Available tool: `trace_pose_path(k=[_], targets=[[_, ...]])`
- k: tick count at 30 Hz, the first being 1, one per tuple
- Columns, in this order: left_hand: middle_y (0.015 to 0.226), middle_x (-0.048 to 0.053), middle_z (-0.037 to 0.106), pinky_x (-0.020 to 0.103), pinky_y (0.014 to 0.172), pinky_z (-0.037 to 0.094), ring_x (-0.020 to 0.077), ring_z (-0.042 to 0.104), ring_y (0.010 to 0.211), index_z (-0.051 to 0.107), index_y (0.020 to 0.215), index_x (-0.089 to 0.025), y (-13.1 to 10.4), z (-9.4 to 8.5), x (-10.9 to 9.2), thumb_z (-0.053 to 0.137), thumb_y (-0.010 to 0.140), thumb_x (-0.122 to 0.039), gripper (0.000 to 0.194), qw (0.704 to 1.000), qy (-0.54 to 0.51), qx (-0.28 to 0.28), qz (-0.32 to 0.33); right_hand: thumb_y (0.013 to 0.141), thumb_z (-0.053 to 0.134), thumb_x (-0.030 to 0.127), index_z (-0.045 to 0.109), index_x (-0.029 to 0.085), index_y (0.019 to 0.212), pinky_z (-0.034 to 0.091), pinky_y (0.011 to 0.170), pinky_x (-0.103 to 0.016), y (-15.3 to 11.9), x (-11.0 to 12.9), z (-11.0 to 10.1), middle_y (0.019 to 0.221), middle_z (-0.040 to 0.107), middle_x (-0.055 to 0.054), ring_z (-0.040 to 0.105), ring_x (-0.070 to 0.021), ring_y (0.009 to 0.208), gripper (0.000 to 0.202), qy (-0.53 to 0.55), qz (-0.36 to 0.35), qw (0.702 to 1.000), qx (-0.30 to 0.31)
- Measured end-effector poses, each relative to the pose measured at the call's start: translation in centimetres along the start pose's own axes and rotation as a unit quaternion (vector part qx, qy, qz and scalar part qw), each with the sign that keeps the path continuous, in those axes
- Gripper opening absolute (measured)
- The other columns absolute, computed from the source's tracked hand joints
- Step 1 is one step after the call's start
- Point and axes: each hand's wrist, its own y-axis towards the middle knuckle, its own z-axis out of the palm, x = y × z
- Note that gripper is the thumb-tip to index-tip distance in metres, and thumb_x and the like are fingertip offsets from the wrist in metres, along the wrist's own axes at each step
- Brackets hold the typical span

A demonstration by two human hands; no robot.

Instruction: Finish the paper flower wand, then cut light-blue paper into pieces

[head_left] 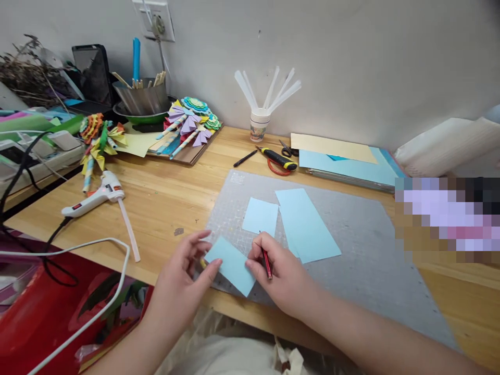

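A small light-blue paper rectangle [233, 268] is held tilted over the front edge of a grey cutting mat [363, 276]. My left hand [193, 265] grips its left end, thumb on top and fingers behind. At its right end my right hand [273, 265] pinches the paper's edge and also holds a red pencil or pen [267, 263] between the fingers. Just beyond, a second small blue paper piece [261, 214] lies flat on the mat. Beside that piece lies a longer blue paper strip [308, 226].
Left on the wooden table are a white glue gun [94, 198] with its cord and several paper flowers [191, 122]. At the back stand a paper cup [260, 125] of glue sticks, a black pen [245, 158], pliers [279, 159], scissors [288, 149] and a paper stack [347, 164].
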Motion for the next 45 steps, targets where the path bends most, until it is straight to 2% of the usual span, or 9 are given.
trace_pose_path(k=[1,3,6,11,14,19,26,35,45], targets=[[0.099,0.004,0.061,0.032,0.071,0.047,0.018,0.058,0.085,0.05,0.117,-0.025,-0.6,-0.3,0.8,0.06,0.082,-0.032,0.036,0.995,0.053,-0.066,0.056,0.088,0.045,0.019,0.037,0.025,0.082,0.032,0.055,-0.023,0.2,0.0,0.1,0.068,0.047,0.007,0.041,-0.0106,0.058,0.012,-0.012,0.009,1.0,0.005],[0.098,0.004,0.059,0.034,0.077,0.044,0.0186,0.055,0.089,0.054,0.11,-0.024,-1.7,-0.8,2.6,0.061,0.082,-0.022,0.029,0.958,0.162,-0.157,0.178,0.088,0.044,0.018,0.037,0.025,0.081,0.03,0.053,-0.023,0.9,0.1,0.2,0.065,0.044,0.008,0.039,-0.0111,0.058,0.011,-0.044,0.02,0.999,0.021],[0.096,0.005,0.058,0.037,0.082,0.039,0.0193,0.054,0.09,0.06,0.105,-0.022,-3.1,-1.7,5.0,0.06,0.08,-0.011,0.027,0.903,0.269,-0.16,0.294,0.088,0.043,0.017,0.038,0.025,0.081,0.029,0.052,-0.023,1.9,0.5,0.5,0.065,0.044,0.007,0.04,-0.0113,0.058,0.011,-0.074,0.019,0.996,0.041],[0.095,0.007,0.058,0.038,0.081,0.037,0.0212,0.054,0.089,0.066,0.108,-0.023,-4.1,-2.6,7.7,0.06,0.08,-0.009,0.032,0.869,0.313,-0.14,0.357,0.086,0.044,0.012,0.039,0.024,0.08,0.032,0.054,-0.024,2.9,1.2,1.9,0.065,0.045,0.007,0.041,-0.0108,0.059,0.014,-0.083,-0.009,0.995,0.054],[0.094,0.006,0.056,0.037,0.08,0.038,0.0205,0.053,0.087,0.067,0.108,-0.028,-4.1,-2.8,9.0,0.061,0.079,-0.013,0.033,0.857,0.321,-0.165,0.369,0.081,0.047,0.006,0.039,0.023,0.077,0.032,0.056,-0.024,2.8,1.1,2.3,0.064,0.045,0.007,0.041,-0.0106,0.058,0.018,-0.099,-0.026,0.993,0.056],[0.092,0.005,0.054,0.034,0.075,0.038,0.0186,0.052,0.084,0.067,0.111,-0.035,-3.7,-2.7,10.1,0.058,0.077,-0.016,0.04,0.851,0.331,-0.162,0.374,0.079,0.046,0.002,0.039,0.023,0.078,0.034,0.056,-0.025,2.7,0.7,2.1,0.064,0.046,0.007,0.041,-0.0104,0.056,0.022,-0.095,-0.022,0.993,0.073],[0.085,0.005,0.06,0.037,0.072,0.035,0.0199,0.051,0.079,0.067,0.112,-0.036,-3.6,-2.6,9.9,0.053,0.079,-0.021,0.04,0.845,0.348,-0.156,0.376,0.08,0.046,0.003,0.037,0.023,0.077,0.033,0.053,-0.025,2.8,0.7,1.9,0.064,0.046,0.006,0.04,-0.0112,0.056,0.022,-0.116,-0.021,0.99,0.078],[0.087,0.006,0.059,0.037,0.071,0.033,0.02,0.047,0.081,0.067,0.113,-0.032,-3.4,-2.4,9.8,0.049,0.082,-0.024,0.036,0.844,0.343,-0.16,0.38,0.08,0.046,0.004,0.037,0.024,0.079,0.033,0.051,-0.024,3.0,0.6,1.9,0.064,0.045,0.007,0.04,-0.0103,0.053,0.022,-0.126,-0.023,0.988,0.081],[0.085,0.006,0.06,0.038,0.072,0.034,0.0212,0.048,0.081,0.064,0.116,-0.035,-3.5,-2.3,9.8,0.047,0.084,-0.029,0.037,0.847,0.352,-0.163,0.364,0.082,0.047,0.011,0.037,0.024,0.077,0.032,0.05,-0.025,3.3,0.5,2.2,0.061,0.046,0.006,0.042,-0.0115,0.051,0.017,-0.196,-0.031,0.979,0.038]])
